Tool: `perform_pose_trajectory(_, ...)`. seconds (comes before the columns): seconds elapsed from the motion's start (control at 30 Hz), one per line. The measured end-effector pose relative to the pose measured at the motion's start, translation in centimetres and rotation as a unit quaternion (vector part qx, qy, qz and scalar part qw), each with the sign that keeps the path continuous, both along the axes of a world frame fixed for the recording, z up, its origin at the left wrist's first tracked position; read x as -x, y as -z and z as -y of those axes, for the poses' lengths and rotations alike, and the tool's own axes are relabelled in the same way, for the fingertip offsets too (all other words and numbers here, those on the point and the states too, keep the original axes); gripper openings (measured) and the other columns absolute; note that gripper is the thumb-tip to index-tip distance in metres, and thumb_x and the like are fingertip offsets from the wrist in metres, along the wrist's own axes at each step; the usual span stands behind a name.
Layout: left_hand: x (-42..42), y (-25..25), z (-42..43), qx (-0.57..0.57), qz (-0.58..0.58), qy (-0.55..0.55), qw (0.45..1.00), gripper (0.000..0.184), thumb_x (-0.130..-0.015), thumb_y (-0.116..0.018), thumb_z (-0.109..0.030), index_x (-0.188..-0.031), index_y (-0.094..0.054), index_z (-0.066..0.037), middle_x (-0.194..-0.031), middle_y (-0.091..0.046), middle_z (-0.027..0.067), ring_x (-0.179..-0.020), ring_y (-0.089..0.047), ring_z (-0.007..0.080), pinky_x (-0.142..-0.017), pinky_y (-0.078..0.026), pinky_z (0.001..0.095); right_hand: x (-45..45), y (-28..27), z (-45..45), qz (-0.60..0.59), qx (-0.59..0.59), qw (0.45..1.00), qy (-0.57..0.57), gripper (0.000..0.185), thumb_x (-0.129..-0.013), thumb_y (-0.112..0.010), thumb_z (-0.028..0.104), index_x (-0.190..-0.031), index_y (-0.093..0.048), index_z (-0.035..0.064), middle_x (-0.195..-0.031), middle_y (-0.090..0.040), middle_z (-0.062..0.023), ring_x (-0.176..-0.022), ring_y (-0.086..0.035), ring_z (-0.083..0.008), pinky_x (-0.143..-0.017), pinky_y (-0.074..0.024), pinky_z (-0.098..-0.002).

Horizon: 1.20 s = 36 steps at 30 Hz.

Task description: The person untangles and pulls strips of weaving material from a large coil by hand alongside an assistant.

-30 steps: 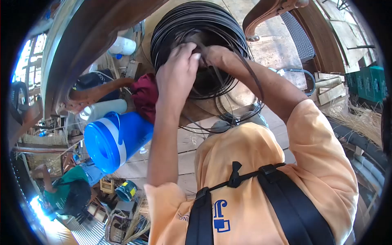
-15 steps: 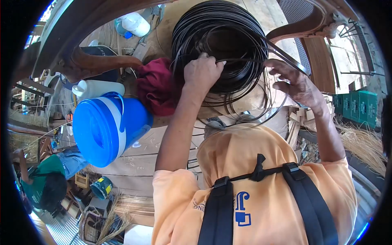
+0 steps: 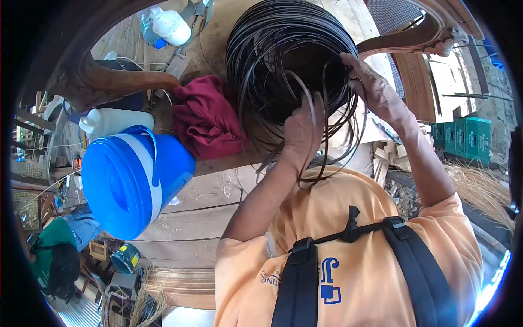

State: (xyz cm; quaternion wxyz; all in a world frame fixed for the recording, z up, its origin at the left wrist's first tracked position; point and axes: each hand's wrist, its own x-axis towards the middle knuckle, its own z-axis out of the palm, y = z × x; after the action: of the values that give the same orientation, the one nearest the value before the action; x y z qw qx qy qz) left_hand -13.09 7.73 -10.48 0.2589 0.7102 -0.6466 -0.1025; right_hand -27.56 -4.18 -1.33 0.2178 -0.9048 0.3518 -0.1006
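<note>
A large coil of thin dark strip (image 3: pixel 294 30) lies on the wooden bench, several loose loops hanging from its near side toward my chest. Closed around some of the strands, my left hand (image 3: pixel 305 131) is at the near edge of the coil, and one loop arches over its knuckles. My right hand (image 3: pixel 378 95) is at the coil's right rim, fingers bent and pinching the strip there; the exact strands between thumb and fingers are partly hidden. Beside the coil on the left is a crumpled dark red cloth (image 3: pixel 207 117), apart from both hands.
A blue lidded bucket (image 3: pixel 122 185) and a white jug (image 3: pixel 117 122) stand left. Carved wooden legs (image 3: pixel 128 79) (image 3: pixel 400 43) frame the bench. White bottle (image 3: pixel 171 27) stands at the back. Green boxes (image 3: pixel 463 139) are at right. Another person (image 3: pixel 57 245) is at lower left.
My left hand has moved right and toward me from the coil's inside, now with loops over it. My right hand has moved up and inward to the coil's right rim. The camera view has shifted slightly.
</note>
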Motion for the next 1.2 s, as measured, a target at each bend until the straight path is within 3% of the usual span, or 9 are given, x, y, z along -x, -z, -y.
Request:
perform_pose_trajectory(0.07, 0.8, 0.4, 0.6, 0.026, 0.003, -0.007, 1.0, 0.035, -0.082, -0.054, -0.013, -0.114, -0.053, 0.0, -0.108, -0.055, 0.0191, -0.064, -0.064, 0.0263, -0.049, -0.053, 0.0318, 0.7, 1.5, 2.0, -0.063, 0.18, 0.981, -0.03, 0.058, -0.085, -0.051, -0.002, -0.139, -0.032, 0.009, -0.139, -0.04, -0.0133, -0.123, -0.045, -0.0248, -0.102, -0.0405, -0.0299)
perform_pose_trajectory(0.13, 1.2, 0.3, 0.7, 0.044, 0.035, -0.012, 0.998, 0.035, -0.081, -0.052, -0.011, -0.115, -0.053, -0.001, -0.11, -0.055, 0.0188, -0.062, -0.064, 0.0242, -0.049, -0.054, 0.0301, 0.8, 0.3, 2.9, 0.022, 0.165, 0.986, 0.019, 0.052, -0.086, -0.051, 0.0, -0.135, -0.037, 0.0065, -0.137, -0.042, -0.0126, -0.126, -0.043, -0.0213, -0.103, -0.0397, -0.0284)
perform_pose_trajectory(0.23, 1.2, -0.9, 0.9, -0.01, 0.006, -0.021, 1.0, 0.029, -0.082, -0.053, -0.01, -0.11, -0.054, -0.001, -0.113, -0.055, 0.0208, -0.072, -0.066, 0.0281, -0.058, -0.056, 0.0338, -3.0, -6.5, 0.4, 0.036, 0.197, 0.97, 0.136, 0.037, -0.086, -0.055, 0.005, -0.123, -0.052, 0.0067, -0.119, -0.058, -0.0121, -0.103, -0.061, -0.0196, -0.085, -0.0527, -0.0289)
perform_pose_trajectory(0.27, 1.3, -0.7, 0.9, 0.005, 0.007, -0.024, 1.0, 0.028, -0.083, -0.054, -0.011, -0.109, -0.054, -0.001, -0.113, -0.055, 0.0208, -0.072, -0.066, 0.0284, -0.058, -0.056, 0.0339, -3.0, -6.5, 0.8, 0.08, 0.241, 0.966, 0.046, 0.03, -0.087, -0.053, 0.004, -0.116, -0.057, 0.0079, -0.108, -0.063, -0.014, -0.085, -0.066, -0.0214, -0.069, -0.0565, -0.0299)
perform_pose_trajectory(0.37, 1.2, -0.4, 1.1, 0.002, 0.002, -0.025, 1.0, 0.027, -0.083, -0.055, -0.014, -0.107, -0.055, -0.002, -0.111, -0.056, 0.0207, -0.072, -0.066, 0.0293, -0.058, -0.056, 0.0347, -5.3, -4.4, 1.2, 0.034, 0.02, 0.993, -0.111, 0.024, -0.087, -0.051, 0.007, -0.109, -0.06, 0.0039, -0.103, -0.065, -0.0133, -0.089, -0.064, -0.0251, -0.075, -0.0514, -0.0347)
perform_pose_trajectory(0.5, 0.7, -1.3, 1.8, -0.075, -0.041, -0.029, 0.996, 0.029, -0.082, -0.058, -0.02, -0.106, -0.055, -0.003, -0.101, -0.057, 0.0176, -0.071, -0.066, 0.0312, -0.058, -0.055, 0.0376, -8.6, 5.6, 7.3, -0.297, 0.142, 0.922, -0.206, 0.021, -0.087, -0.048, 0.01, -0.099, -0.061, -0.001, -0.097, -0.064, -0.0164, -0.089, -0.063, -0.0274, -0.081, -0.0493, -0.0342)
perform_pose_trajectory(0.73, -0.1, -2.5, 3.5, -0.046, 0.008, -0.042, 0.998, 0.026, -0.078, -0.058, -0.012, -0.102, -0.055, -0.003, -0.095, -0.057, 0.0122, -0.068, -0.066, 0.0253, -0.056, -0.054, 0.0334, -10.7, 7.8, 17.2, -0.157, 0.148, 0.976, -0.016, 0.025, -0.086, -0.047, 0.014, -0.101, -0.063, 0.0019, -0.103, -0.063, -0.017, -0.092, -0.063, -0.0286, -0.082, -0.0496, -0.0375)
perform_pose_trajectory(1.0, -0.8, -1.3, 4.4, -0.016, -0.045, -0.036, 0.998, 0.028, -0.076, -0.065, -0.022, -0.1, -0.056, -0.008, -0.094, -0.058, 0.0128, -0.073, -0.064, 0.0317, -0.059, -0.053, 0.0387, -10.4, 16.1, 16.7, -0.163, 0.14, 0.977, 0.0, 0.029, -0.085, -0.046, 0.018, -0.102, -0.066, 0.0053, -0.11, -0.062, -0.0178, -0.096, -0.062, -0.0299, -0.084, -0.0499, -0.0413)
perform_pose_trajectory(1.2, -0.7, -0.3, 4.6, 0.045, -0.037, -0.048, 0.997, 0.021, -0.078, -0.062, -0.018, -0.097, -0.057, -0.011, -0.094, -0.059, 0.0119, -0.068, -0.064, 0.031, -0.054, -0.053, 0.0398, -12.9, 9.9, 8.2, -0.263, -0.038, 0.963, 0.044, 0.035, -0.087, -0.046, 0.023, -0.113, -0.062, 0.0067, -0.119, -0.058, -0.0165, -0.112, -0.056, -0.029, -0.092, -0.0462, -0.0399)
